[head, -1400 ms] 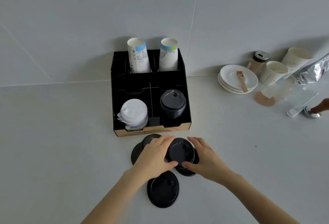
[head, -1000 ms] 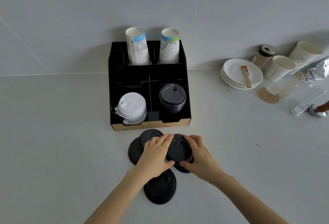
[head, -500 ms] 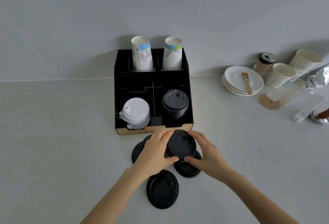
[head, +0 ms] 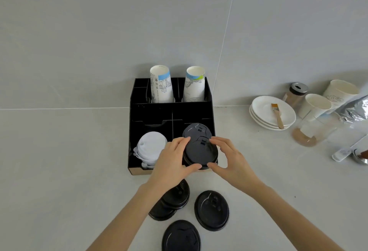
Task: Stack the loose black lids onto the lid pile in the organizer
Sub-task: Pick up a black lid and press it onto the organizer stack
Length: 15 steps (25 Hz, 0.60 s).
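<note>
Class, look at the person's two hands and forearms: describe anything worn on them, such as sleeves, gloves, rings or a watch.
Nothing is worn. The left hand and right hand are bare, without gloves, rings or a watch. Both forearms are uncovered to the bottom edge; no sleeve shows.

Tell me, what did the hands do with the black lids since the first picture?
Both hands, left hand and right hand, lifted the held lids off the counter and carried them forward, up to the black lid pile in the organizer. The loose lids on the counter, white lids and cups stayed put.
</note>
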Each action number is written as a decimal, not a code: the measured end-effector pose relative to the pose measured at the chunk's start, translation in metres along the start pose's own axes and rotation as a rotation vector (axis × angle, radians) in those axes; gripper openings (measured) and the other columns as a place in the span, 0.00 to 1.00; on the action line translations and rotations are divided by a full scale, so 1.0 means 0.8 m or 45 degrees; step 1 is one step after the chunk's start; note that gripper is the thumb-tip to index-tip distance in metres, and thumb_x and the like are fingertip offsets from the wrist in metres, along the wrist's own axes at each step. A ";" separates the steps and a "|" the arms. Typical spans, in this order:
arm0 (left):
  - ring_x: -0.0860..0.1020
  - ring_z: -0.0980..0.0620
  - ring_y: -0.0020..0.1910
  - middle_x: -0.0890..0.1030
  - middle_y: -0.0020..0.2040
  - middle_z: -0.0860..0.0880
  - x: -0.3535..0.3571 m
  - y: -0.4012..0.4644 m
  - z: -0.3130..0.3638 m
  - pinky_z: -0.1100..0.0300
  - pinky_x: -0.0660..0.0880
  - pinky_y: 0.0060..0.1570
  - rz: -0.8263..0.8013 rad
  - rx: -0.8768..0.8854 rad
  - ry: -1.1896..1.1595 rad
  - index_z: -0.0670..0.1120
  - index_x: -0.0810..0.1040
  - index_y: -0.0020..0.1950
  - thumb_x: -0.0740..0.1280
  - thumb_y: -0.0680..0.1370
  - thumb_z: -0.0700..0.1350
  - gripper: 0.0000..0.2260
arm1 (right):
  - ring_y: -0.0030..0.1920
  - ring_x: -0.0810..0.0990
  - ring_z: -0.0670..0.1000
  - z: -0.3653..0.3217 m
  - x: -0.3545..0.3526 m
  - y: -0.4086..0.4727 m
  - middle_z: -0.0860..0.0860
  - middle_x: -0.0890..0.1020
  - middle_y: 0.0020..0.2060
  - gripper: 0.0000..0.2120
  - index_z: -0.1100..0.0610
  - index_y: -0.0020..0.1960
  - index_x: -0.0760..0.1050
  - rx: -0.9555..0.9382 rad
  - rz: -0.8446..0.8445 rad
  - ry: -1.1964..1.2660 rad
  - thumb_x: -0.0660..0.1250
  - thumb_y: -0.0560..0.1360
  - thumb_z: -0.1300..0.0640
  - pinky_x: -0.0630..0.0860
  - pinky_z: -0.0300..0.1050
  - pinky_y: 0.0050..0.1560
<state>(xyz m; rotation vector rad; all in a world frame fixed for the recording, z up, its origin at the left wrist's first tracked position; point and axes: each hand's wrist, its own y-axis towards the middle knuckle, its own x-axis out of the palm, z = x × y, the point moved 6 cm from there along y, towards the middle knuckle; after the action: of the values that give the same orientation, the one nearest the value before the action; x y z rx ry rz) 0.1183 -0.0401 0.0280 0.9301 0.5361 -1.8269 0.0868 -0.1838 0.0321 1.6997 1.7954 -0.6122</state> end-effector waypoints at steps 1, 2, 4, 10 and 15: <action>0.63 0.49 0.67 0.64 0.70 0.48 -0.001 0.008 -0.002 0.53 0.64 0.67 0.018 -0.013 0.001 0.47 0.57 0.70 0.68 0.71 0.53 0.33 | 0.63 0.68 0.47 0.002 -0.002 0.009 0.50 0.67 0.66 0.25 0.54 0.66 0.64 0.001 -0.001 -0.001 0.68 0.71 0.60 0.56 0.13 0.53; 0.64 0.49 0.66 0.64 0.70 0.48 -0.002 0.015 -0.003 0.53 0.65 0.66 0.031 -0.024 0.001 0.47 0.57 0.70 0.68 0.71 0.53 0.33 | 0.63 0.69 0.47 0.003 -0.003 0.018 0.50 0.67 0.66 0.25 0.54 0.66 0.64 0.001 -0.005 -0.002 0.68 0.71 0.60 0.56 0.13 0.54; 0.64 0.48 0.66 0.64 0.69 0.48 -0.001 0.030 -0.008 0.54 0.65 0.65 0.050 -0.039 -0.002 0.47 0.57 0.70 0.69 0.71 0.53 0.33 | 0.64 0.69 0.48 0.007 -0.005 0.035 0.50 0.68 0.66 0.25 0.54 0.66 0.64 -0.005 -0.007 0.006 0.67 0.71 0.61 0.56 0.14 0.55; 0.62 0.48 0.66 0.64 0.70 0.47 0.009 0.062 -0.021 0.55 0.63 0.65 0.056 -0.075 -0.006 0.47 0.57 0.70 0.68 0.71 0.53 0.33 | 0.66 0.67 0.49 0.022 0.001 0.063 0.49 0.65 0.69 0.24 0.54 0.66 0.63 0.029 -0.007 0.022 0.66 0.72 0.61 0.57 0.27 0.60; 0.61 0.48 0.68 0.63 0.71 0.48 0.021 0.071 -0.031 0.55 0.62 0.65 0.015 -0.116 -0.015 0.47 0.56 0.70 0.67 0.72 0.52 0.32 | 0.69 0.62 0.49 0.032 0.009 0.074 0.49 0.65 0.70 0.24 0.54 0.67 0.62 0.079 -0.042 -0.031 0.65 0.73 0.60 0.56 0.35 0.64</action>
<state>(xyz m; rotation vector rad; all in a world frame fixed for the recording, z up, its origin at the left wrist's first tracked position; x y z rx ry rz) 0.1750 -0.0559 0.0019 0.8585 0.6001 -1.7813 0.1480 -0.1912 0.0121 1.6990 1.8076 -0.7062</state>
